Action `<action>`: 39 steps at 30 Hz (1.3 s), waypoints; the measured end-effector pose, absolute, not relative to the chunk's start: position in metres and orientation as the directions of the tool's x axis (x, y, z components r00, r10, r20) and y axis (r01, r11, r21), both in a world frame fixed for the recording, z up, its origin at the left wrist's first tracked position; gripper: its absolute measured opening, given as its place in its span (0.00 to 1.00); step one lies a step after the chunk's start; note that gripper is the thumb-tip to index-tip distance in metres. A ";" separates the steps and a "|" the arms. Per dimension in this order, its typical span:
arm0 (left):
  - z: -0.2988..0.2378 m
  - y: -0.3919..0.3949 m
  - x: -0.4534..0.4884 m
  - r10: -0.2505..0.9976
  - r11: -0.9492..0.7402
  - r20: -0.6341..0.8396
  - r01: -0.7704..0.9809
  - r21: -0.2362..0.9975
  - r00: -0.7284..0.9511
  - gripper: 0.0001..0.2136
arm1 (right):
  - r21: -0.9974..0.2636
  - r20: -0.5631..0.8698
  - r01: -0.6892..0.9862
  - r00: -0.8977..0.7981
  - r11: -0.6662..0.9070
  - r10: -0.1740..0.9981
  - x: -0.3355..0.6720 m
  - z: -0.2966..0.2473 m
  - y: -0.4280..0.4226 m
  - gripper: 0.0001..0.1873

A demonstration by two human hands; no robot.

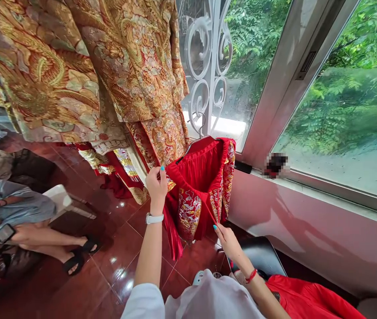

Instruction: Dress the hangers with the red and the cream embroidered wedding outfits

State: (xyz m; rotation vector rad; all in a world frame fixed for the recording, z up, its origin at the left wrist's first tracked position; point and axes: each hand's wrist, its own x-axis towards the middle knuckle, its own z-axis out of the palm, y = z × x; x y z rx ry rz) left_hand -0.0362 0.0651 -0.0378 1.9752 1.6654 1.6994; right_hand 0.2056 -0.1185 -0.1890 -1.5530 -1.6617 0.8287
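A red skirt (192,184) with a gathered waistband and gold and silver embroidery hangs from a metal hanger (201,141) in front of me. My left hand (157,186) is closed at the left end of its waistband, by the hanger's end; the fingers partly hide what they grip. Lower down on the right, my right hand (227,239) pinches a thin red cord (211,210) that runs tight from the front of the waistband. The waistband sags wide in front, so its red inside shows.
Gold embroidered robes (135,62) hang at upper left. A window (348,133) and sill are at right, with a white scrolled grille (212,66). A black chair (258,254) and red cloth (308,294) lie at lower right. A seated person (42,226) is at left.
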 end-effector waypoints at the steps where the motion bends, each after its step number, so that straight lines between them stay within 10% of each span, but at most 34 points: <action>1: -0.039 0.060 -0.030 0.677 -0.388 0.687 0.666 0.637 -0.264 0.21 | -0.835 0.075 0.545 -0.019 0.073 0.997 0.206 -0.187 -0.120 0.27; 6: -0.083 -0.025 0.025 0.530 -0.438 0.680 0.523 0.731 -0.507 0.14 | -0.760 0.117 0.643 -0.005 0.092 0.993 0.199 -0.179 -0.140 0.21; 9: -0.124 -0.079 0.070 0.921 -0.220 0.234 0.080 0.972 -0.312 0.15 | -0.651 0.038 0.752 -0.106 0.105 0.994 0.182 -0.174 -0.155 0.15; 13: -0.136 -0.085 0.086 0.965 0.256 -0.219 -0.346 0.902 0.143 0.26 | -0.651 -0.044 0.740 -0.260 0.170 0.965 0.172 -0.161 -0.165 0.15; 17: -0.113 -0.066 0.065 0.966 0.257 -0.216 -0.404 0.878 0.144 0.32 | -0.916 0.121 0.352 -0.213 0.191 0.970 0.199 -0.138 -0.145 0.10; 21: -0.102 -0.088 0.071 0.961 0.275 -0.235 -0.384 0.881 0.148 0.31 | -0.997 -0.072 0.049 -0.117 -0.066 0.991 0.213 -0.105 -0.092 0.21; 25: -0.097 -0.115 0.086 0.956 0.289 -0.246 -0.369 0.883 0.160 0.29 | -0.888 -0.298 -0.148 -0.536 -0.435 0.790 0.191 -0.070 -0.041 0.20; 29: -0.074 -0.126 0.075 0.948 0.310 -0.251 -0.381 0.871 0.197 0.33 | -0.667 -0.424 -0.288 -0.611 -0.687 0.668 0.180 -0.029 -0.005 0.17; 39: -0.053 -0.126 0.043 0.943 0.296 -0.222 -0.322 0.899 0.246 0.28 | -0.620 -0.366 -0.406 -0.606 -0.671 0.706 0.164 0.030 0.024 0.15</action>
